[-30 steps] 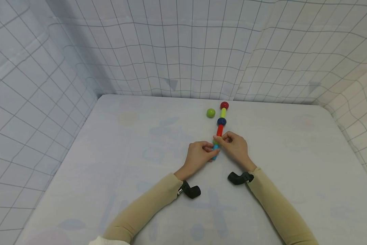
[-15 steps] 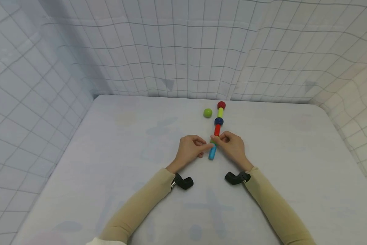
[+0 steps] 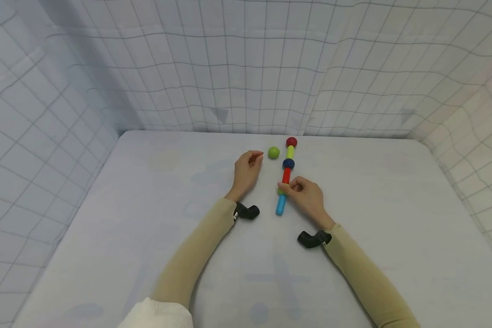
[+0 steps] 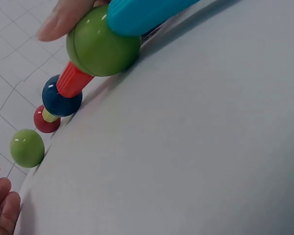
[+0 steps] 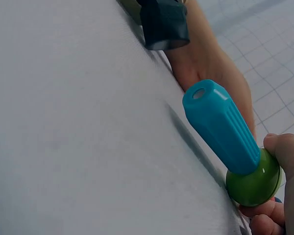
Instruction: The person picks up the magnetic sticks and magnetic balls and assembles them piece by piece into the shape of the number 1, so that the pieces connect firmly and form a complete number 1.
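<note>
A chain of coloured balls and rods lies on the white table. From its far end come a red ball (image 3: 292, 142), a yellow-green rod (image 3: 290, 152), a dark blue ball (image 3: 288, 164), a red rod (image 3: 286, 176), a green ball (image 4: 103, 46) and a blue rod (image 5: 223, 129). My right hand (image 3: 307, 197) pinches that green ball between thumb and fingers. A loose green ball (image 3: 273, 152) sits left of the chain's far end. Close to its left is my left hand (image 3: 247, 173), its fingers bent, apart from the ball and holding nothing.
The white table (image 3: 168, 218) runs back to a white gridded curtain (image 3: 213, 68), which also rises at both sides. A black wrist camera (image 3: 247, 211) is strapped to the left wrist, another black camera (image 3: 313, 239) to the right.
My left hand has let go of the blue rod and moved away from me to beside the loose green ball. My right hand stays on the chain's green ball. The head view has shifted slightly.
</note>
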